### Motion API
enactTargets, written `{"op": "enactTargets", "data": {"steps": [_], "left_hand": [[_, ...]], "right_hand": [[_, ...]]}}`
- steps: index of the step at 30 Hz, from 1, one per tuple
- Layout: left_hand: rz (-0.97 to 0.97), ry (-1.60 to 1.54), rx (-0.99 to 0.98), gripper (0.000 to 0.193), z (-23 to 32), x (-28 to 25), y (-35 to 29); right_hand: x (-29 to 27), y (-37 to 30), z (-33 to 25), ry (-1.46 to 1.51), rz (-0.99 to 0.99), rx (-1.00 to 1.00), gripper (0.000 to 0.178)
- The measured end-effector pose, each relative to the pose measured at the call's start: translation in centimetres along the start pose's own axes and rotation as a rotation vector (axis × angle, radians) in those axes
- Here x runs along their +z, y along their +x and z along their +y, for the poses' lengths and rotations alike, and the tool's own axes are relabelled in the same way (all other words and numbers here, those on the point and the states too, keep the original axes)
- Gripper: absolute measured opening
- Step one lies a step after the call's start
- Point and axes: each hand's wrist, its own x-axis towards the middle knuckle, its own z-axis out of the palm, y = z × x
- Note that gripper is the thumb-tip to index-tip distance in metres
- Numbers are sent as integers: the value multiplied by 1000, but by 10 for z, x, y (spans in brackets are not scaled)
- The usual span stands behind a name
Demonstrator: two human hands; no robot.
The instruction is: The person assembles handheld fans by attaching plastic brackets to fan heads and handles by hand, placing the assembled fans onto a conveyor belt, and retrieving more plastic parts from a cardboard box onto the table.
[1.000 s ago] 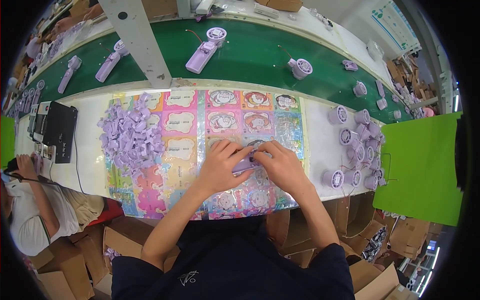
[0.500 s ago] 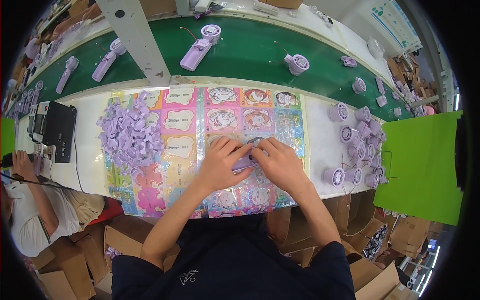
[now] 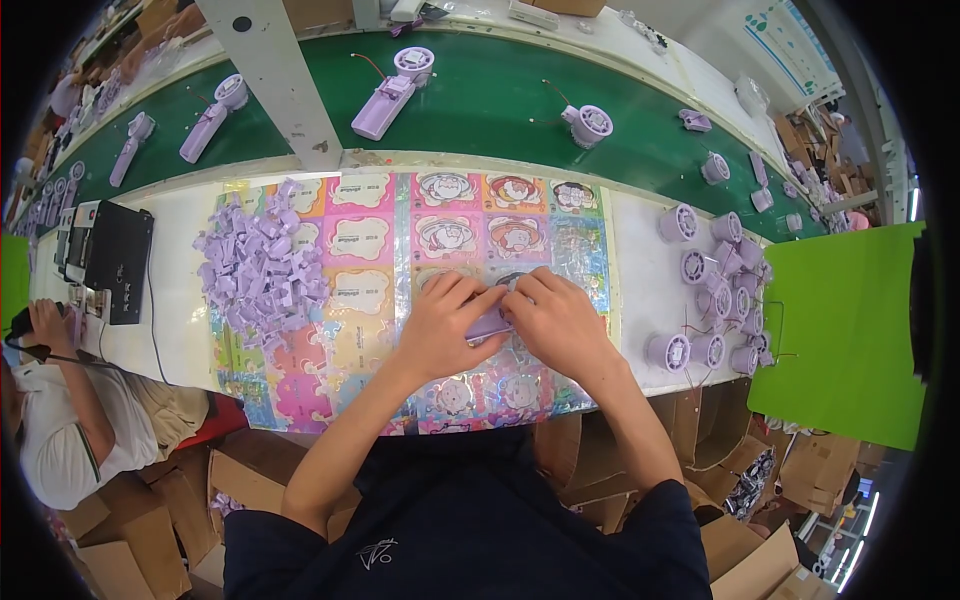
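Note:
Between my hands, above the colourful printed sheets, is a lavender plastic part, mostly covered by my fingers. My left hand grips it from the left, thumb along the near side and fingers curled over the far side. My right hand closes on its right end, fingertips pressed together close to the left hand's fingertips. What the right fingertips press is hidden. A heap of small lavender plastic pieces lies left of my hands. Several round lavender fan heads, some with thin wires, stand to the right.
Beyond the table runs a green conveyor belt carrying lavender fan bodies and fan heads. A metal post rises before it. At left are a black box device and a co-worker's hand. Cardboard boxes stand below.
Fan parts on the belt have shifted slightly left. My hands keep their grip, with only a small shift of the right fingers. The co-worker's hand and black tool at left have moved slightly.

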Motion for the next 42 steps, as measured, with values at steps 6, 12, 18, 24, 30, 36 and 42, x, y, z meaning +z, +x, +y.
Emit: {"op": "enactTargets", "data": {"steps": [6,12,18,24,30,36,42], "left_hand": [[9,-5,4,52,0,-1,1],[-3,-2,5,52,1,0,0],[-12,4,8,52,-2,-1,-5],[-25,11,45,51,5,-1,4],[-38,106,96,53,8,1,5],[-267,188,-69,56,29,-18,19],[-561,-114,-371,60,25,-41,31]], "right_hand": [[3,1,1,-5,9,-3,15],[-2,-2,-4,50,-21,63,23],[-28,-30,1,178,251,430,30],[-39,-132,22,-629,470,1022,54],[-30,-162,9,-190,335,1274,60],[-27,-143,-7,-27,333,913,44],[-36,-122,-22,425,392,699,51]]}}
